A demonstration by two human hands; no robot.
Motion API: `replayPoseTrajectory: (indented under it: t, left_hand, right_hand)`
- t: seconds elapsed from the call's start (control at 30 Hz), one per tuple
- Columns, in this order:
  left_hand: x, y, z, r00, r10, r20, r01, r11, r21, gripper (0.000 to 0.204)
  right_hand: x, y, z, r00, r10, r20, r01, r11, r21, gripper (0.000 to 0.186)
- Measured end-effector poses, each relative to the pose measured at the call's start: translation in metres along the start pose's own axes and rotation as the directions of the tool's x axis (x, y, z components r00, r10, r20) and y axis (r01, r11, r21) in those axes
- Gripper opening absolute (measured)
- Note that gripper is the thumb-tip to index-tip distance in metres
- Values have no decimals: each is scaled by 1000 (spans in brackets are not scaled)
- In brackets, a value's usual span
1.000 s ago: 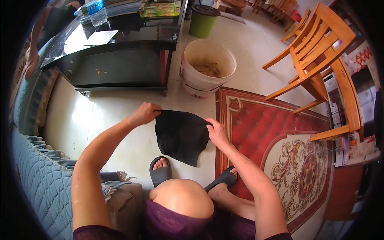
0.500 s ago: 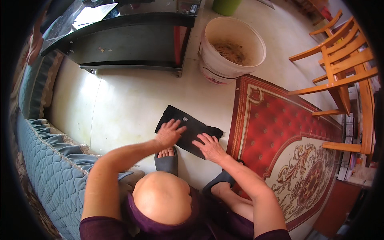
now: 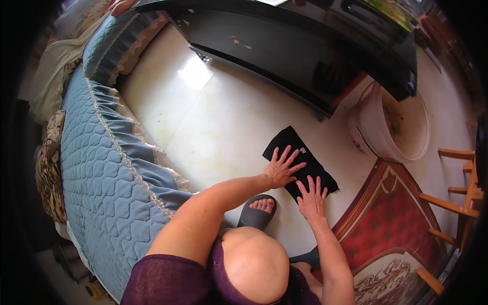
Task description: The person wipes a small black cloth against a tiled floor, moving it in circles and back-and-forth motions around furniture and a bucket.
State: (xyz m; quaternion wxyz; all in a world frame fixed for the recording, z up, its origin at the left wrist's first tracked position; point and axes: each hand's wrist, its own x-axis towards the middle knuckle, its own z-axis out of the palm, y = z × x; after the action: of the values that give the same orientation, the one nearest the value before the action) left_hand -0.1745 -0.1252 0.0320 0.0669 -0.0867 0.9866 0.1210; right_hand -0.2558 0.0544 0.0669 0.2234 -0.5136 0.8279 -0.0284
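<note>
A folded black cloth [image 3: 288, 139] lies flat on the pale floor in front of my feet, with a small light tag near its far end. My left hand [image 3: 283, 169] rests on its middle, palm down with the fingers spread. My right hand [image 3: 311, 198] lies on the near right part of the cloth, its fingers also stretched apart. The two hands are close together, and neither grips the fabric. Part of the cloth's near edge is hidden under them.
A sofa with a quilted blue cover [image 3: 112, 193] runs along the left. Ahead stands a dark low table [image 3: 274, 56]. On the right are a large white bucket [image 3: 371, 122], a red patterned rug [image 3: 391, 203] and wooden chairs [image 3: 465, 203]. My grey slipper [image 3: 256, 216] is just below the cloth.
The view has swung left, so the cloth, bucket and rug appear farther right and more sofa shows. My hands have come closer together on the cloth, fingers spread.
</note>
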Motion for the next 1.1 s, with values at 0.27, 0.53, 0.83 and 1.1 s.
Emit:
replayPoseTrajectory:
  t: [0.27, 0.53, 0.83, 1.1]
  left_hand:
    - [-88, -88, -30, 924, -348, 157, 339, 937, 82, 72]
    - [-144, -93, -19, 415, -817, 399, 897, 441, -30, 73]
    - [21, -129, -30, 837, -546, 33, 547, 834, -69, 64]
    - [97, 28, -15, 982, -123, 143, 129, 991, -30, 62]
  right_hand:
    - [64, -104, 13, 961, -275, 21, 272, 959, 82, 50]
    - [96, -165, 31, 861, -478, 173, 464, 878, 116, 46]
    - [162, -72, 1, 972, -134, -194, 150, 986, 69, 41]
    - [38, 3, 16, 882, 402, -246, -377, 915, 146, 45]
